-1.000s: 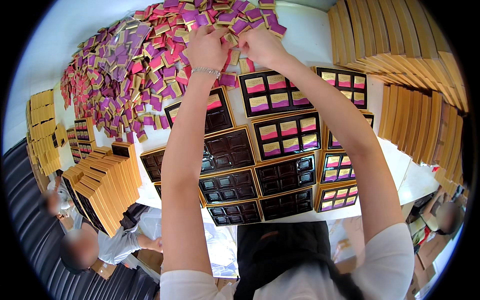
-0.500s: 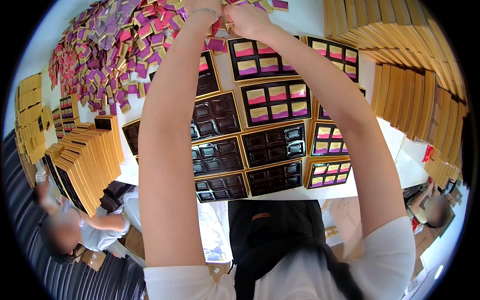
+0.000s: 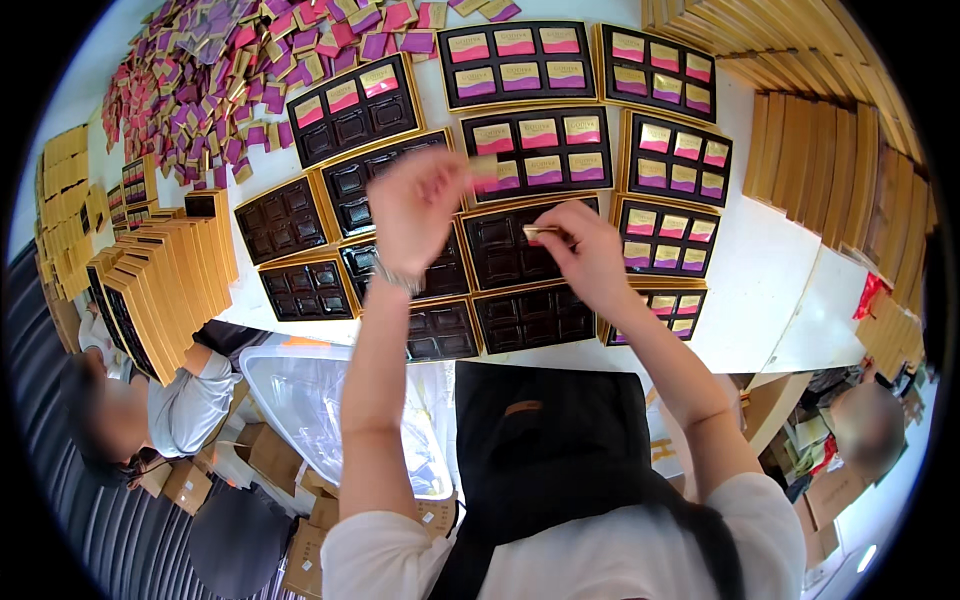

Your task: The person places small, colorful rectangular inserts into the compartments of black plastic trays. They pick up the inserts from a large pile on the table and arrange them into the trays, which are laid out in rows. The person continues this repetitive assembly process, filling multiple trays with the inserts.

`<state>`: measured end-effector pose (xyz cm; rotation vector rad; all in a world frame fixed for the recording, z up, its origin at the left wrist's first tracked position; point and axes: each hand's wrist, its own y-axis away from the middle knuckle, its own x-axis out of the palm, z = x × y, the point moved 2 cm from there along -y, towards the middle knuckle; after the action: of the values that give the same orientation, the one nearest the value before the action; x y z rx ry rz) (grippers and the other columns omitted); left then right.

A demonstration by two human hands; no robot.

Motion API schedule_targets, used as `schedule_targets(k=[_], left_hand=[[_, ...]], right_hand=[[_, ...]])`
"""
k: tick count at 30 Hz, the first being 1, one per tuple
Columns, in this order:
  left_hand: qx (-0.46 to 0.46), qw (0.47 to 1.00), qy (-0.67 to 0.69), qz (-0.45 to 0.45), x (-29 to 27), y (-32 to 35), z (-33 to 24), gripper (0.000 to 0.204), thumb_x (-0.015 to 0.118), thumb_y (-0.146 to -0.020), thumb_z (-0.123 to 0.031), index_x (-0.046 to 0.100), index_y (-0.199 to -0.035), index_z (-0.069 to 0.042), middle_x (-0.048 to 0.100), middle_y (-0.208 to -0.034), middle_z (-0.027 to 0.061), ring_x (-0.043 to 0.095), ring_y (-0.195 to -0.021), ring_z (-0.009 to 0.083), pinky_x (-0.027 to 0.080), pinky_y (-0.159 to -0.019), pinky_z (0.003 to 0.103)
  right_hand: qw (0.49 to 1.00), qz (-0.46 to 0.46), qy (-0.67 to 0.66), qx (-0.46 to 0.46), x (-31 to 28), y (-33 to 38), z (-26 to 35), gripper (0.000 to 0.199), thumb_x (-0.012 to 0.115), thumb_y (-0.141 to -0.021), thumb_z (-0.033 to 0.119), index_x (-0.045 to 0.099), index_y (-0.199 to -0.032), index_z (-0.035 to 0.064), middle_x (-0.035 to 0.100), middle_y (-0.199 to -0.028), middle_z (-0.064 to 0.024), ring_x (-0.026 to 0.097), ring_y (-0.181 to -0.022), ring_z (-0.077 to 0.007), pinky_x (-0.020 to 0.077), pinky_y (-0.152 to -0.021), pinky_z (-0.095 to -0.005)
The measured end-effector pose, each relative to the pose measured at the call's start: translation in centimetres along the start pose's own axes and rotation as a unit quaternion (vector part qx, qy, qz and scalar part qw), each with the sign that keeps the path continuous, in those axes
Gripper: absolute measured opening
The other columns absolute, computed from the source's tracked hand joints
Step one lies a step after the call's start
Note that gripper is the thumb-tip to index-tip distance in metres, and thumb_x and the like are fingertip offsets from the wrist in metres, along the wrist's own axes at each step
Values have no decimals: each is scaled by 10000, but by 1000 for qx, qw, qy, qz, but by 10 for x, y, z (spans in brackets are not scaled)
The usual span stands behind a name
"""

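Over a tray [image 3: 497,247], right hand [image 3: 590,250] grip pinched on a piece [image 3: 532,234]: presumably light, stiff; best held by edges. Left hand [image 3: 415,205] blurred, grip undeterminable.

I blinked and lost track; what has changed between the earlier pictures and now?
The right hand and left hand came back from the pile of sweets toward the body. The right now holds a small sweet over an unfilled tray; the left, blurred, holds a pink-and-gold sweet. The full tray just beyond still has its six.
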<state>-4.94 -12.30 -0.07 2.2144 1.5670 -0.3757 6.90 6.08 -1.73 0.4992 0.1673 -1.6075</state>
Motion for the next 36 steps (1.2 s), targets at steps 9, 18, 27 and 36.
schedule_targets(k=[9,18,27,36], left_hand=[[195,925,-326,-21,44,95,16,447,712,-779,-146,610,-1193,-14,571,-1258,120,549,-1162,296,459,-942,424],[157,905,-378,117,54,110,26,733,665,-805,-331,413,-1416,-17,337,-1524,121,310,-1415,264,165,-1092,662],[159,906,-372,129,49,107,29,729,680,-794,-358,438,-1412,-56,365,-1510,86,315,-1412,224,173,-1054,706],[311,888,-336,-50,-19,-37,-3,346,617,-823,-93,618,-1165,-44,635,-1187,132,602,-1127,294,364,-1020,571]], right_hand=[[946,22,272,-173,21,40,-1,490,695,-793,173,556,-1234,12,492,-1364,-146,453,-1273,-345,383,-1030,-492],[896,89,414,-134,29,42,-12,854,564,-795,586,425,-1402,2,370,-1505,-114,285,-1429,-256,136,-1105,-658],[880,110,447,-120,28,39,-16,910,594,-727,639,439,-1410,59,315,-1539,-49,219,-1446,-298,110,-1076,-712],[954,-83,241,-159,-27,-107,46,369,688,-810,152,598,-1148,38,635,-1061,-111,598,-1009,-333,448,-900,-470]])
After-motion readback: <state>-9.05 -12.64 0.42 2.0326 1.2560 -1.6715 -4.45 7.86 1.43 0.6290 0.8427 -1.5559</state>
